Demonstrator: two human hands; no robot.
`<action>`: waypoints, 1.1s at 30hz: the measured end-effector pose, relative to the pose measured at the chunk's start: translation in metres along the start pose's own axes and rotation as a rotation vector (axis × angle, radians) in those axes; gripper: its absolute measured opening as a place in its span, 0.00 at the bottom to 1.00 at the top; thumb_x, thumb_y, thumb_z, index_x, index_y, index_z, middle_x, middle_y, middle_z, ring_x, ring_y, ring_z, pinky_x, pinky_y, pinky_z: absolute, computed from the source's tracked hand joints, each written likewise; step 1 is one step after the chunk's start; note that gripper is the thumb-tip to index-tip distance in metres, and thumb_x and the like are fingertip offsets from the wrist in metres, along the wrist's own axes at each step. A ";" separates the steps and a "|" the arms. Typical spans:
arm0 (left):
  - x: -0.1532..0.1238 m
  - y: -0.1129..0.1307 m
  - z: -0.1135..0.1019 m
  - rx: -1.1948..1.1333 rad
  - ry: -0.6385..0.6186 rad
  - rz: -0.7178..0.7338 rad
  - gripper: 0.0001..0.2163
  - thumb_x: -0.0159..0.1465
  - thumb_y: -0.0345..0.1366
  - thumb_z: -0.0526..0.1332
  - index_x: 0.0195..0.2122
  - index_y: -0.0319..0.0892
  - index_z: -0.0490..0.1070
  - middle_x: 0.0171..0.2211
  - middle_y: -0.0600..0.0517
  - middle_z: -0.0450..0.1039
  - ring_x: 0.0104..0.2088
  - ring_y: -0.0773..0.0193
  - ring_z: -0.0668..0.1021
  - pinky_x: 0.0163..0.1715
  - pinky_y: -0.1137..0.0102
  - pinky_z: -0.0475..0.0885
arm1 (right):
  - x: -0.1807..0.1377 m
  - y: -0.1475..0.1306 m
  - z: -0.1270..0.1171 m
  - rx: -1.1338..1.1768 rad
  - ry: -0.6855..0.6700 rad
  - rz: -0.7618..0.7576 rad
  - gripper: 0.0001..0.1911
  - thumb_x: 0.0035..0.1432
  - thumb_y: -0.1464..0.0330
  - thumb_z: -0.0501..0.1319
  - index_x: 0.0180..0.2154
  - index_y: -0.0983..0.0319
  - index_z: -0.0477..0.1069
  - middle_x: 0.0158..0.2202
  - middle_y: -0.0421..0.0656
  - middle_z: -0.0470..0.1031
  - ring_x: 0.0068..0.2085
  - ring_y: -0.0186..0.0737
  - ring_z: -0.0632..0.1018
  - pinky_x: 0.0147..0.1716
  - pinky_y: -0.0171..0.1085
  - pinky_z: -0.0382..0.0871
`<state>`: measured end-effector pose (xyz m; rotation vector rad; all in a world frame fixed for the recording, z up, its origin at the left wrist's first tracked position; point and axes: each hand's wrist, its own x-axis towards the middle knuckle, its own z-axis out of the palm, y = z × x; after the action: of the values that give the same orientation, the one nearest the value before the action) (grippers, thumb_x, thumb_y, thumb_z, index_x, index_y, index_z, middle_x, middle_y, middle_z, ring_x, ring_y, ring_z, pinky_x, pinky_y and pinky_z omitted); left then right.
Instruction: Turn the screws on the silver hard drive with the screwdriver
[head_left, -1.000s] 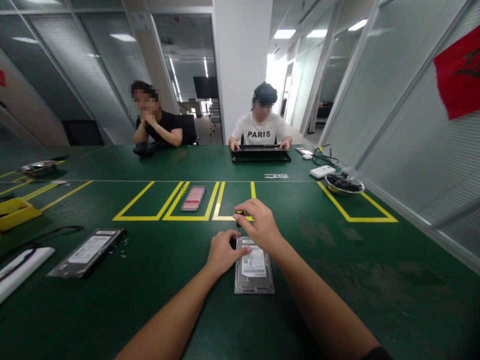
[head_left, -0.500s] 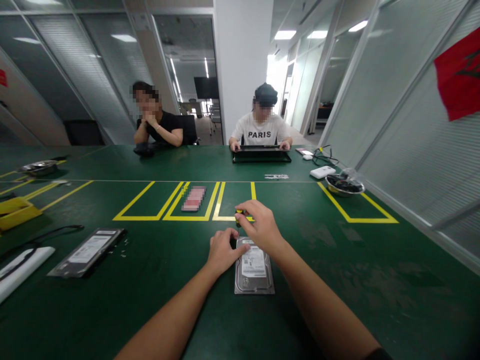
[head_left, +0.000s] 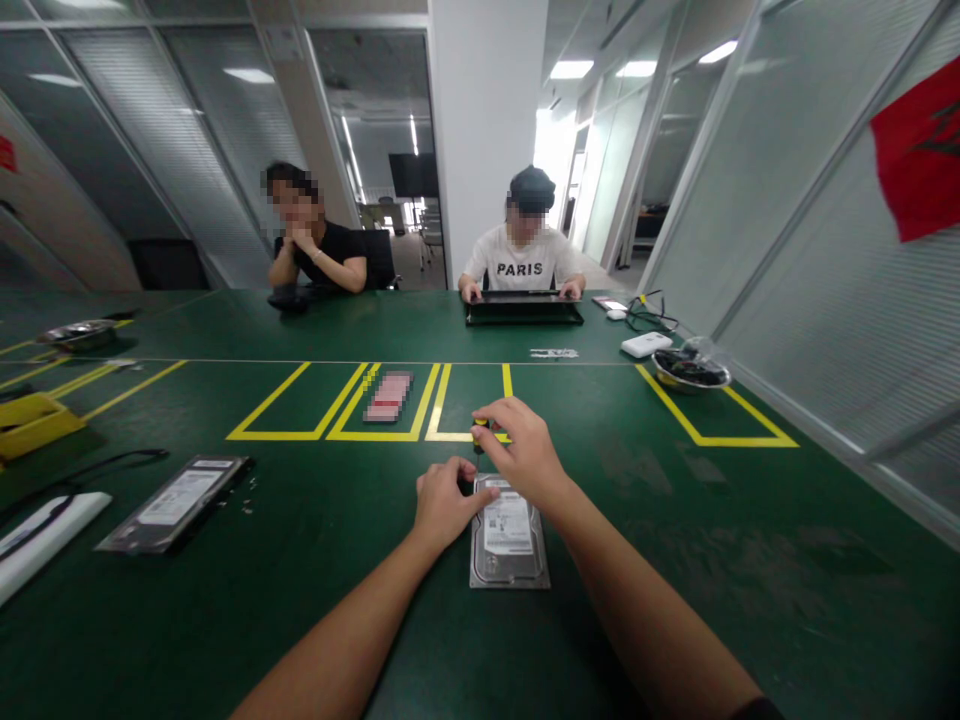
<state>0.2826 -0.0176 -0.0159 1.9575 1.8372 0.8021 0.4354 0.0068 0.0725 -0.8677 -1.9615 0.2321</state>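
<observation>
A silver hard drive [head_left: 510, 560] with a white label lies flat on the green table in front of me. My right hand [head_left: 521, 440] pinches the yellow and black handle of a screwdriver [head_left: 480, 436], which stands upright over the drive's far left corner. Its thin shaft points down; I cannot make out whether the tip sits in a screw. My left hand [head_left: 448, 502] grips the drive along its left side, thumb across the label and fingertips close to the shaft.
To the left lie a second hard drive [head_left: 180, 505], several tiny screws [head_left: 247, 497], a white device [head_left: 52, 540] and a yellow bin [head_left: 37, 425]. A pink card [head_left: 388, 396] lies within yellow tape. A metal bowl [head_left: 690, 370] stands right. Two people sit opposite, one holding a black panel [head_left: 523, 308].
Hardly anything differs. The screwdriver handle and the fingers of my right hand have shifted very slightly; both hands stay at the drive's far left corner.
</observation>
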 end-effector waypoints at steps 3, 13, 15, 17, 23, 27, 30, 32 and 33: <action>0.000 0.000 0.000 -0.001 0.007 -0.002 0.17 0.52 0.48 0.70 0.37 0.45 0.71 0.36 0.54 0.77 0.40 0.56 0.76 0.42 0.65 0.62 | 0.001 -0.001 -0.001 0.008 0.002 0.001 0.06 0.62 0.70 0.60 0.41 0.61 0.74 0.37 0.45 0.75 0.41 0.41 0.75 0.43 0.40 0.69; 0.000 0.000 0.000 0.004 0.006 -0.005 0.17 0.52 0.48 0.70 0.37 0.45 0.71 0.36 0.54 0.77 0.41 0.56 0.76 0.42 0.65 0.62 | 0.000 -0.001 -0.002 0.001 -0.003 0.003 0.06 0.62 0.70 0.59 0.41 0.60 0.73 0.37 0.45 0.74 0.40 0.41 0.75 0.42 0.40 0.69; 0.000 0.001 0.000 0.005 0.006 -0.008 0.17 0.52 0.48 0.69 0.37 0.45 0.71 0.36 0.53 0.78 0.41 0.56 0.76 0.42 0.65 0.62 | 0.000 -0.002 -0.002 0.003 0.001 0.001 0.06 0.62 0.70 0.59 0.40 0.60 0.73 0.37 0.45 0.74 0.40 0.40 0.75 0.42 0.40 0.69; 0.000 0.000 0.000 0.005 0.008 -0.008 0.17 0.52 0.49 0.69 0.37 0.45 0.71 0.36 0.54 0.78 0.41 0.56 0.76 0.42 0.65 0.62 | 0.001 -0.003 -0.003 0.004 0.002 0.001 0.06 0.62 0.70 0.59 0.40 0.60 0.73 0.37 0.45 0.74 0.39 0.40 0.75 0.42 0.40 0.69; 0.000 -0.001 0.002 0.006 0.001 0.000 0.17 0.53 0.49 0.69 0.37 0.46 0.71 0.36 0.54 0.78 0.41 0.56 0.75 0.41 0.65 0.61 | 0.001 -0.002 -0.001 0.006 -0.010 0.008 0.06 0.62 0.70 0.59 0.41 0.60 0.73 0.38 0.45 0.75 0.40 0.40 0.75 0.42 0.40 0.69; 0.001 0.000 0.001 0.012 -0.007 -0.014 0.16 0.53 0.48 0.69 0.37 0.46 0.71 0.37 0.54 0.78 0.41 0.56 0.76 0.42 0.65 0.61 | 0.000 -0.001 -0.001 0.010 -0.009 0.003 0.06 0.62 0.70 0.59 0.41 0.60 0.73 0.37 0.44 0.74 0.40 0.40 0.75 0.42 0.40 0.69; 0.000 0.001 0.000 0.004 -0.005 -0.015 0.16 0.53 0.47 0.69 0.37 0.46 0.71 0.37 0.54 0.78 0.42 0.56 0.76 0.42 0.65 0.61 | 0.001 -0.002 -0.001 0.010 -0.006 0.005 0.06 0.62 0.70 0.60 0.41 0.60 0.73 0.37 0.44 0.74 0.40 0.40 0.75 0.42 0.40 0.69; 0.001 0.002 0.000 0.000 -0.005 -0.014 0.16 0.53 0.47 0.69 0.37 0.46 0.71 0.36 0.54 0.78 0.42 0.56 0.76 0.42 0.65 0.61 | 0.001 -0.003 -0.002 0.011 -0.004 0.008 0.06 0.62 0.70 0.59 0.41 0.60 0.73 0.37 0.44 0.74 0.40 0.40 0.75 0.42 0.40 0.70; 0.001 0.002 0.000 0.000 -0.006 -0.015 0.15 0.53 0.47 0.69 0.37 0.46 0.71 0.36 0.54 0.78 0.41 0.56 0.76 0.42 0.65 0.62 | 0.000 -0.003 -0.002 0.012 -0.005 0.009 0.06 0.62 0.70 0.59 0.41 0.60 0.74 0.37 0.44 0.74 0.40 0.40 0.75 0.42 0.40 0.70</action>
<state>0.2838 -0.0172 -0.0144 1.9424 1.8458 0.7905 0.4353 0.0046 0.0753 -0.8692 -1.9595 0.2509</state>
